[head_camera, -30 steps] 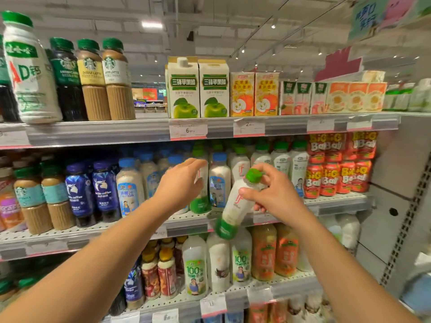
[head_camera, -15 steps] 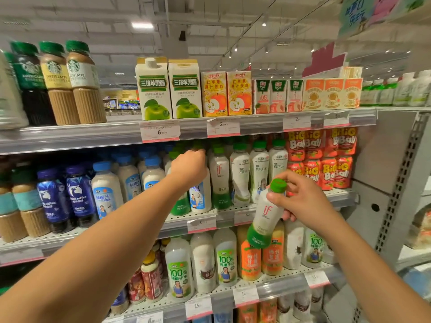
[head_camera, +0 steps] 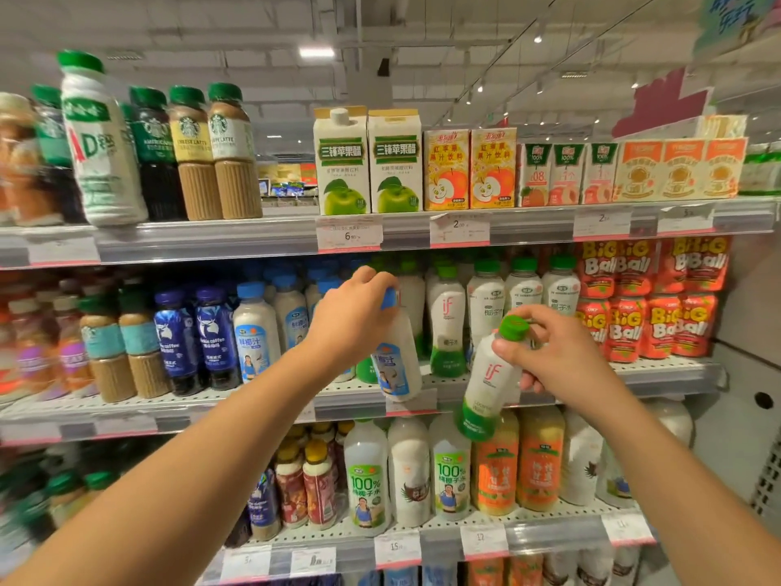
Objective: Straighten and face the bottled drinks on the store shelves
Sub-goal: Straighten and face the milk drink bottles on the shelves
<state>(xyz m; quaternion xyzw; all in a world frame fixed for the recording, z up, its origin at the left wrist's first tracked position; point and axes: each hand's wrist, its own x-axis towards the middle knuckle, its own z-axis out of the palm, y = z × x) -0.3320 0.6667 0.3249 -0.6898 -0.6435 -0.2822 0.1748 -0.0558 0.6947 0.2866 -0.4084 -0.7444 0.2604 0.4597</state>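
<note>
Head view, left to right. Top shelf (head_camera: 211,243): big white AD bottle (head_camera: 99,141) with green cap at far left, blurred; beside it three green-capped coffee bottles (head_camera: 192,152); then two apple-vinegar cartons (head_camera: 367,162), small juice boxes (head_camera: 469,169) further right. Middle shelf (head_camera: 659,372): brown coffee bottles with teal labels (head_camera: 122,344) at left, two dark blue coffee bottles (head_camera: 196,336), white blue-capped coconut drinks (head_camera: 255,332) just beside them. Left hand (head_camera: 353,317) curled round neck and cap of a blue-capped white bottle (head_camera: 395,361) — bottle tilted, base near the middle shelf's front lip; contact with the shelf unclear. Right of that, upright green-capped iF bottle (head_camera: 446,323) in the row, more green-capped white bottles behind and beside. Right hand (head_camera: 553,361) pinching another green-capped iF bottle (head_camera: 490,378) at the neck, thumb under the cap, held out in front of the middle shelf, tilted, base hanging down over the bottom shelf's stock, off the shelf surface. Red Big Ball pouches (head_camera: 651,298) stacked at far right of the middle shelf. Bottom shelf (head_camera: 549,539): white 100% coconut water bottles (head_camera: 367,480), orange-labelled bottles (head_camera: 520,463) — price tags along the front rail.
</note>
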